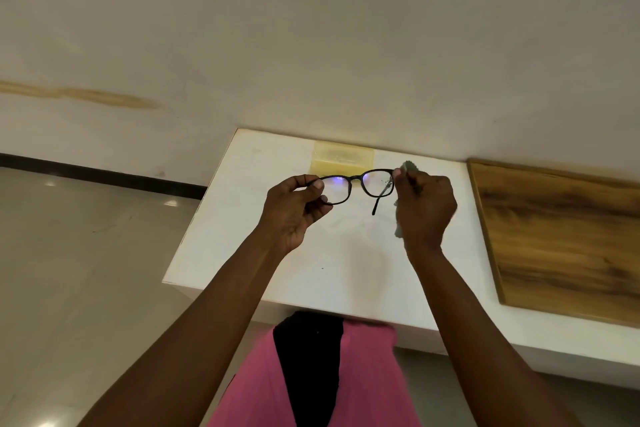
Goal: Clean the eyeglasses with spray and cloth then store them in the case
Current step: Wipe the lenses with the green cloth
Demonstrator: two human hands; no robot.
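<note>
Above the white table (pixel 242 253), held up in both hands: black-framed glasses (pixel 356 184), clear of the surface. Left hand (pixel 294 211) curled on the left end of the frame, thumb and fingertips pinching the rim beside that lens. Right hand (pixel 426 211) closed round a grey cloth (pixel 408 166), the cloth bunched at the right end of the frame, against the right lens or its hinge; exact contact hidden by the fingers.

Step in hand, by the look of it: wiping, now at the right lens. No spray bottle in sight, no dark case either; only a pale yellowish translucent box (pixel 343 158) at the table's back edge, against the wall, possibly the case but hard to say.

Long axis of the glasses running left to right, roughly level, the right end a little higher. One arm hanging open below the right lens. Which way the lens fronts face: not clear.

Next move calls for a steady left pinch on the rim, light rubbing across both lenses, then folding the arms before storing.
</note>
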